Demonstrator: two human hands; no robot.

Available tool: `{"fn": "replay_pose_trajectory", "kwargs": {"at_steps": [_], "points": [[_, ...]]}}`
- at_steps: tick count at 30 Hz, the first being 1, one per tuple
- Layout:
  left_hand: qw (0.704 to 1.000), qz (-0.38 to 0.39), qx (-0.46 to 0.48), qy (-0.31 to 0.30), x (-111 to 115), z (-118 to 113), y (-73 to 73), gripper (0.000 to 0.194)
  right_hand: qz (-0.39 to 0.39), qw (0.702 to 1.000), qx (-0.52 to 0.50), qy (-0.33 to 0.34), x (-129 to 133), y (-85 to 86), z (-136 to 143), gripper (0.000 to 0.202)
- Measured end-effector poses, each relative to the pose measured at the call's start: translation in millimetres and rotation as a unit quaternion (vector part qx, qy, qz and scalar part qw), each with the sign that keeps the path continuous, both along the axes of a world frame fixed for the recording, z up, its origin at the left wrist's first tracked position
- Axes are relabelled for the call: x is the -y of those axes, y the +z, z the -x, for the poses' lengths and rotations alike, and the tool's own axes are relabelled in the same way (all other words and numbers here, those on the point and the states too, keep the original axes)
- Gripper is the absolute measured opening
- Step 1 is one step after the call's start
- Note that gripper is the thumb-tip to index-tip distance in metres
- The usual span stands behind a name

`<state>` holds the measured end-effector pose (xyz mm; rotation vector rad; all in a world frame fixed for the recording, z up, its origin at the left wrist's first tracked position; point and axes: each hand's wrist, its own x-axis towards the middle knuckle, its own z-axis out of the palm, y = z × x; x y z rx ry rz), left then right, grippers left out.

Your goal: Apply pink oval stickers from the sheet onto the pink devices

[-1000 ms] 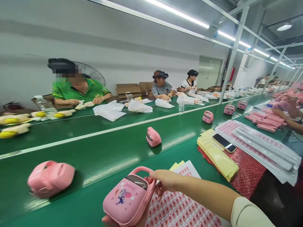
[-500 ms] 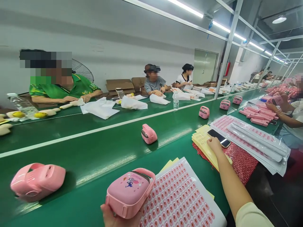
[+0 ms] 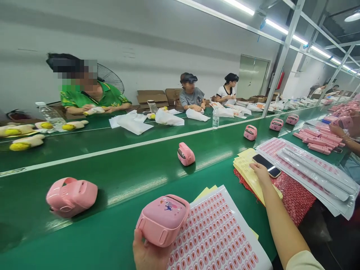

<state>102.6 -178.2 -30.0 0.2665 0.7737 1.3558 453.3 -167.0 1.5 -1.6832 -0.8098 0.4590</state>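
Cradling the pink device low in the head view, your left grip clasped its underside, fingers partly hidden, beside the cropped sticker sheet. Your right grip reached the yellow sheets near the phone; whether it pinched any, I couldn't tell.

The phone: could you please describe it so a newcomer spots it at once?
On the near side of the green worktable, find the red wrap. The phone lies at its far end, by the right hand, black-screened between yellow slips and sticker sheets.
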Motion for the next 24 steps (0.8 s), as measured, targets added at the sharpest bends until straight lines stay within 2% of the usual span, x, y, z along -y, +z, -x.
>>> {"fn": "replay_pose_trajectory", "kwargs": {"at_steps": [2,5,7,8,9,11,15,20,24], "points": [[0.998,0.024,-0.053,0.027,0,-5,4.1,0.053,-0.012,0.999,-0.027,0.043,-1,6.1,24,0.033],[0.993,0.000,-0.103,0.055,3,-14,6.6,0.060,-0.022,0.984,-0.072,0.160,0,17.3,83,0.031],[0.991,-0.019,-0.108,0.071,5,-19,5.3,0.059,-0.023,0.947,-0.127,0.295,4,25.4,127,0.026],[0.990,-0.029,-0.114,0.079,6,-20,4.4,0.058,-0.018,0.929,-0.140,0.341,5,29.2,147,0.025],[0.989,-0.038,-0.120,0.084,7,-21,3.8,0.056,-0.009,0.916,-0.144,0.374,7,32.3,165,0.023],[0.986,-0.055,-0.133,0.087,9,-22,3.2,0.054,0.010,0.908,-0.127,0.400,7,35.7,192,0.019],[0.984,-0.063,-0.140,0.095,9,-24,1.9,0.056,0.044,0.908,-0.105,0.403,0,31.3,212,0.014],[0.984,-0.045,-0.137,0.102,8,-26,-0.7,0.059,0.050,0.908,-0.129,0.396,-3,21.8,212,0.013],[0.984,-0.051,-0.133,0.104,11,-26,4.8,0.049,0.041,0.904,-0.127,0.406,0,22.0,214,0.011]]}}
